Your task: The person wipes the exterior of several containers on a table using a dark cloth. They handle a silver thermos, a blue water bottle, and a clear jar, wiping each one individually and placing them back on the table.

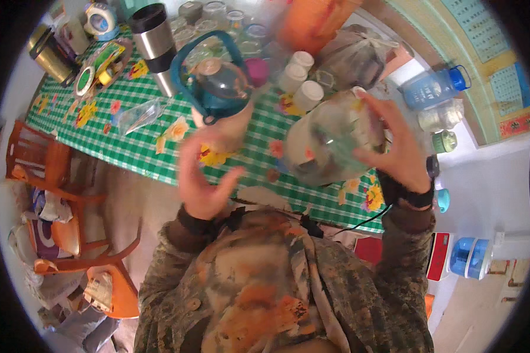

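Note:
My left hand [207,172] is blurred, with fingers apart and nothing in it, just in front of a pitcher [223,97] with a teal lid and raised teal handle. My right hand [397,145] is spread at the right side of a large, partly see-through container [331,137]; its fingertips reach over the container's top and side, and blur hides whether it grips. The container rests on the green checked tablecloth [265,132]. Behind it stand several small white-lidded containers [309,95]. A black band is on my right wrist.
A steel tumbler [152,44], a clear plastic piece [141,115] and a tray of small items [101,70] are at left. Several glass jars [207,26] and a tied plastic bag [355,57] stand behind. A blue water bottle [433,88] lies at right; wooden chairs [66,220] are lower left.

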A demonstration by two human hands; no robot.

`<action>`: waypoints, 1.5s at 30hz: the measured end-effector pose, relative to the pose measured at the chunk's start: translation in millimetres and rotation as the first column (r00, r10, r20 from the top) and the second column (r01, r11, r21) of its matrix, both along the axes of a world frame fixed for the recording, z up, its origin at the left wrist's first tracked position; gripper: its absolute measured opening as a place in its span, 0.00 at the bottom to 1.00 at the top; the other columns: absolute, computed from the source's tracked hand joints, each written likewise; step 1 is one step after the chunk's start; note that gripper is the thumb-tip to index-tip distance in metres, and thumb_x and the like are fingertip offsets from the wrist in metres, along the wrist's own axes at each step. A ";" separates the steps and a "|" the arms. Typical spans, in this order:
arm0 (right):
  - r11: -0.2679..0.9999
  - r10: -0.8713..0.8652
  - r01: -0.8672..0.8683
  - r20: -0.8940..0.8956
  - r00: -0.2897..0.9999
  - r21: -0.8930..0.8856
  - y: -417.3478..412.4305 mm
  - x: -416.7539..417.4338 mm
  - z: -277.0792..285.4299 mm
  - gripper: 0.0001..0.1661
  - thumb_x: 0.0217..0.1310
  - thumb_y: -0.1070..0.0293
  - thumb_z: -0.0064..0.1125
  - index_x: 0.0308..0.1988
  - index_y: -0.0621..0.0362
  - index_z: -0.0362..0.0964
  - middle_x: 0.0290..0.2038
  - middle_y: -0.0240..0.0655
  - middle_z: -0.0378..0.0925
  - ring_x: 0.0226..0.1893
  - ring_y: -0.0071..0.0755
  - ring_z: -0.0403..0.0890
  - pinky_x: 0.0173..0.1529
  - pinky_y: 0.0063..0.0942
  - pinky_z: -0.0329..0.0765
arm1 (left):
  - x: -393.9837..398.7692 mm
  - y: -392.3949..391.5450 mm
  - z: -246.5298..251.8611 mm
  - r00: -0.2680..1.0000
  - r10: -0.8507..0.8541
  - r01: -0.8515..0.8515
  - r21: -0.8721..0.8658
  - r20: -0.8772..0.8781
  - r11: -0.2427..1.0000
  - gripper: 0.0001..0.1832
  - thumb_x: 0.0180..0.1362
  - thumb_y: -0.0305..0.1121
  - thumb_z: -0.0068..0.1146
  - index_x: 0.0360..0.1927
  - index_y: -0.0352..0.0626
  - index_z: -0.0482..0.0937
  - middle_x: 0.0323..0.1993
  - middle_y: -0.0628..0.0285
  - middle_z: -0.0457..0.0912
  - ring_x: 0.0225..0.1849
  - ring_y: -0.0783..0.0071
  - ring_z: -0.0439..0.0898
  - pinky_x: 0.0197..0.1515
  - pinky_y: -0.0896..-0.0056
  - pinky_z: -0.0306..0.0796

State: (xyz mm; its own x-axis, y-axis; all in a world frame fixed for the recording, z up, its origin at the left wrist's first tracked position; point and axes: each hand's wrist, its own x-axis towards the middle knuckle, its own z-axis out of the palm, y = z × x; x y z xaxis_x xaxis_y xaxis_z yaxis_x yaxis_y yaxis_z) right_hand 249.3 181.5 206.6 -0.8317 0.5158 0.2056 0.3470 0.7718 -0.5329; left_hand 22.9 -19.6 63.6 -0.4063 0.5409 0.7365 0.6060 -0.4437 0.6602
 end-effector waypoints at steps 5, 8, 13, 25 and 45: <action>0.991 0.101 -0.102 0.018 0.995 0.083 -41.2 -34.9 -49.3 0.51 0.31 0.58 0.72 0.58 0.58 0.58 0.47 0.45 0.65 0.49 0.49 0.66 0.54 0.37 0.66 | 28.0 14.9 11.7 0.948 -0.284 0.317 -0.415 0.143 0.852 0.55 0.36 0.35 0.74 0.66 0.38 0.51 0.64 0.46 0.56 0.66 0.48 0.56 0.66 0.57 0.52; 0.995 0.048 -0.049 0.015 0.999 0.084 -51.8 -40.4 -67.3 0.48 0.32 0.58 0.73 0.54 0.58 0.59 0.47 0.45 0.65 0.49 0.50 0.65 0.52 0.39 0.66 | 32.0 20.7 3.6 0.949 -0.297 0.312 -0.462 0.107 0.830 0.60 0.34 0.35 0.75 0.68 0.41 0.46 0.66 0.45 0.50 0.67 0.46 0.53 0.67 0.55 0.51; 0.955 0.112 -0.125 -0.066 0.992 -0.270 -42.1 -28.8 -61.7 0.45 0.39 0.62 0.69 0.58 0.55 0.57 0.51 0.47 0.64 0.51 0.53 0.66 0.58 0.40 0.64 | 38.1 24.3 -2.4 0.958 -0.284 0.262 -0.556 0.048 0.789 0.61 0.33 0.36 0.76 0.68 0.41 0.45 0.67 0.45 0.48 0.69 0.49 0.49 0.68 0.56 0.49; 0.981 -0.171 0.126 0.337 0.926 0.149 -5.8 -10.4 -186.0 0.38 0.43 0.71 0.63 0.57 0.41 0.64 0.61 0.47 0.58 0.58 0.67 0.59 0.59 0.43 0.66 | 52.5 47.2 13.1 0.977 -0.212 0.197 -0.544 0.035 0.816 0.60 0.31 0.42 0.76 0.65 0.36 0.49 0.62 0.43 0.57 0.65 0.46 0.56 0.66 0.56 0.51; 0.973 0.039 0.011 -0.208 0.977 0.231 -62.5 -51.5 -85.4 0.23 0.41 0.72 0.59 0.44 0.51 0.73 0.55 0.38 0.67 0.54 0.47 0.68 0.56 0.38 0.67 | 50.8 43.4 -6.0 0.988 -0.154 0.152 -0.413 0.028 0.898 0.50 0.31 0.42 0.74 0.59 0.38 0.60 0.57 0.46 0.64 0.59 0.47 0.64 0.61 0.55 0.58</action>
